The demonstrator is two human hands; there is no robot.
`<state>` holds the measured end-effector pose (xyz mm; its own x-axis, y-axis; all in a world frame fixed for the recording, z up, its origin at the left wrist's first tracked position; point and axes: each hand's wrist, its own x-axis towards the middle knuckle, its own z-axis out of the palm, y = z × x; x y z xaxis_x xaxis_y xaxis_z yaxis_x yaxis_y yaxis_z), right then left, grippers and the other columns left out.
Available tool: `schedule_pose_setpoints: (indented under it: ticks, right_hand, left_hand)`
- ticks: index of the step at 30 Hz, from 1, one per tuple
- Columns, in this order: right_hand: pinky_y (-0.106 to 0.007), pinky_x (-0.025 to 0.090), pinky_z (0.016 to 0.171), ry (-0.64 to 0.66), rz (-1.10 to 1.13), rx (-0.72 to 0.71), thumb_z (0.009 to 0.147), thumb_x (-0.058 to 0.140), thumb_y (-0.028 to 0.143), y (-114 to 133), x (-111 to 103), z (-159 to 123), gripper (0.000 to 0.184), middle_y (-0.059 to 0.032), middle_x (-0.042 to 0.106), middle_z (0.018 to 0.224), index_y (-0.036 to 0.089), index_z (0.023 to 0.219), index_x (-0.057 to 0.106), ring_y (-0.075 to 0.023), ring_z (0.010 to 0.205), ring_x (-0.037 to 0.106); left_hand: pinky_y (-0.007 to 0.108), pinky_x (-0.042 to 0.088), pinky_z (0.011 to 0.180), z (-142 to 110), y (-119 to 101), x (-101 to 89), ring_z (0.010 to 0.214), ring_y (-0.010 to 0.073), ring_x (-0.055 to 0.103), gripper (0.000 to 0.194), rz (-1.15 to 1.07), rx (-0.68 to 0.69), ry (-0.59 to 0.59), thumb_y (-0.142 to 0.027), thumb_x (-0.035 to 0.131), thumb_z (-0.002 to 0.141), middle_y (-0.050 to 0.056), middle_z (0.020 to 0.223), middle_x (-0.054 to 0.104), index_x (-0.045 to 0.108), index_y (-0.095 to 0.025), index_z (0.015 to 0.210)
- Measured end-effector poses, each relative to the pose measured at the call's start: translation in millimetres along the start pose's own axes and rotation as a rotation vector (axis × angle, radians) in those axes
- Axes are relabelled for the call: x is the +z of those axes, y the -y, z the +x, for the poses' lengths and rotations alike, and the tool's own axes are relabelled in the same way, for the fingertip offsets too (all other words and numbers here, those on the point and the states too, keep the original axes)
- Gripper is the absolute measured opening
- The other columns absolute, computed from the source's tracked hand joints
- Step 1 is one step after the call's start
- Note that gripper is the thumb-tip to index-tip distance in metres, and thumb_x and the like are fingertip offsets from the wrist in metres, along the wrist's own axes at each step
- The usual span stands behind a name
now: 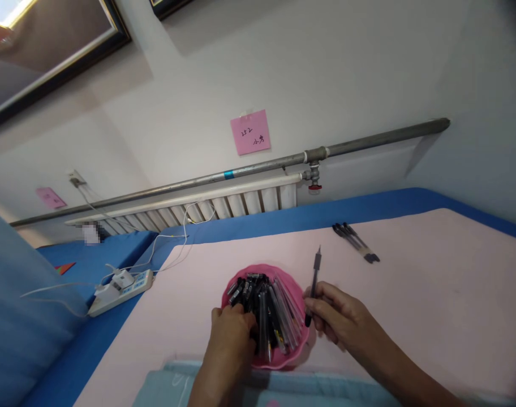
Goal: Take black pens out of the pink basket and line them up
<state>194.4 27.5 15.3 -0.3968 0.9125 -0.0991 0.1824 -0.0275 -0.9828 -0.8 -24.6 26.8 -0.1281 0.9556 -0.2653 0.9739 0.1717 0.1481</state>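
Slim pen (314, 280), pointed tip up, dark collar, smoky barrel, black lower end, pinched in right hand (340, 316), just right of pink bowl (281, 362), unclear grip of left hand (232, 336) inside.

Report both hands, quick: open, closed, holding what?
Left hand: over the round pink plastic bowl; fingers partly hidden, so its grip cannot be told.
Right hand: closed, holding a slim black-and-grey plastic pen, tip up.

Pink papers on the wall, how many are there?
2. One pink paper is above the pipe, up beyond the pink bowl; the other pink paper is farther left, below the socket. Both show whole.
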Motion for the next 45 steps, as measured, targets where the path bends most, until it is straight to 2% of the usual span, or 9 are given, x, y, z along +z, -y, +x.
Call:
schedule_pose_setpoints:
  ticks: [10, 24, 36, 45]
  right_hand:
    - [-0.021, 0.027, 0.040, 0.010, -0.013, -0.006, 0.081, 0.046, 0.032, 4.7, 0.2, -1.0, 0.017, 0.0066, 0.050, 0.049, 0.021, 0.070, 0.049, -0.0070, 0.040, 0.040]
    - [-0.021, 0.028, 0.041, 0.010, -0.029, -0.024, 0.082, 0.045, 0.032, 2.3, 0.1, -1.2, 0.017, 0.0068, 0.049, 0.049, 0.021, 0.069, 0.048, -0.0071, 0.041, 0.040]
    - [-0.022, 0.029, 0.042, 0.015, 0.011, -0.039, 0.080, 0.046, 0.031, 5.0, 1.6, -1.8, 0.016, 0.0065, 0.048, 0.050, 0.021, 0.068, 0.047, -0.0072, 0.042, 0.039]
    - [-0.022, 0.030, 0.044, 0.024, 0.002, -0.039, 0.081, 0.046, 0.032, 4.6, 1.2, -2.5, 0.016, 0.0070, 0.046, 0.051, 0.021, 0.070, 0.047, -0.0074, 0.043, 0.038]
  left_hand:
    - [0.037, 0.030, 0.078, 2.5, 1.5, 0.8, 0.093, 0.0227, 0.056, 0.027, 0.050, -0.008, 0.033, -0.012, 0.052, 0.060, 0.006, 0.092, 0.065, 0.068, -0.023, 0.079]
    - [0.037, 0.030, 0.081, -0.4, 0.7, -2.4, 0.096, 0.0234, 0.055, 0.029, 0.056, -0.018, 0.061, -0.012, 0.049, 0.059, 0.006, 0.097, 0.065, 0.064, -0.021, 0.083]
    - [0.030, 0.032, 0.075, -2.1, 6.7, -4.8, 0.085, 0.0186, 0.058, 0.021, -0.001, 0.023, 0.037, -0.012, 0.048, 0.061, 0.003, 0.084, 0.066, 0.065, -0.021, 0.071]
    - [0.035, 0.030, 0.078, 0.5, 2.8, 0.8, 0.090, 0.0207, 0.056, 0.028, 0.027, -0.004, 0.013, -0.014, 0.050, 0.058, 0.002, 0.091, 0.064, 0.065, -0.025, 0.080]
